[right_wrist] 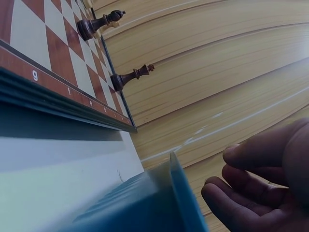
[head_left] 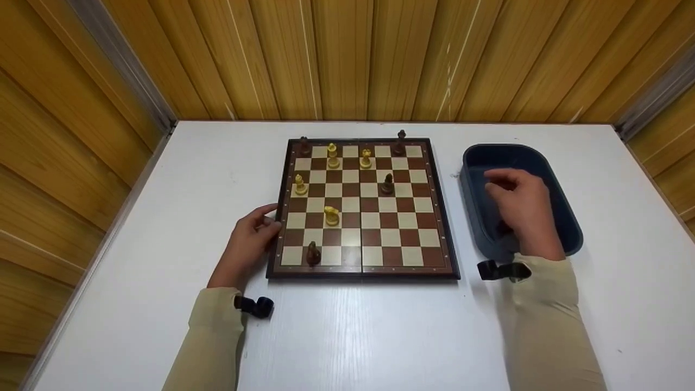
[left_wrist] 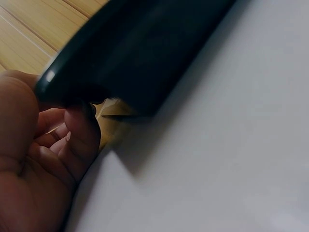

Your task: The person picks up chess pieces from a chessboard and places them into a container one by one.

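Observation:
A chessboard lies on the white table, with light and dark pieces spread over it. My left hand holds the board's left edge, thumb and fingers at its dark rim. Over the blue tub, right of the board, hovers my right hand. Its fingers are loosely bent, and the right wrist view shows a gap between thumb and fingertips with nothing held. Near the board's front left stand a light knight and a dark knight. A dark bishop stands right of the middle.
Towards the board's far edge are a dark king, a light crowned piece, a light bishop and a dark piece. Another light piece stands by the left edge. Wood-patterned walls surround the table.

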A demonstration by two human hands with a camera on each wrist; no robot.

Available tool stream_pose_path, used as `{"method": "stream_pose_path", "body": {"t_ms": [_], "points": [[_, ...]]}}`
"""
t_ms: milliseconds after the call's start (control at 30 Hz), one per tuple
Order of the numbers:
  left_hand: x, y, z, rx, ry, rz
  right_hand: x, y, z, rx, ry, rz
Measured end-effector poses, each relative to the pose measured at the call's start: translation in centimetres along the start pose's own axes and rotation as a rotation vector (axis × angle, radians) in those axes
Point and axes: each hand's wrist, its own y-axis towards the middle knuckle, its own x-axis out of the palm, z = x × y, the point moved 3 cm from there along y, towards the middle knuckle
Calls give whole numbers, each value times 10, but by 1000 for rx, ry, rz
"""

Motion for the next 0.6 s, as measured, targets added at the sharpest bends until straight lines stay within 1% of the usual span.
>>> {"method": "stream_pose_path", "body": {"t_ms": [200,433,600], "points": [[0,1,-1,1,-7,-2,5,0,-3,-27,-7,10],[1,1,-1,-37,-42,-9,9,-1,-11,-101,-13,41],[1,1,-1,-32,-43,-17,16,-1,-15,-107,-3,27]]}}
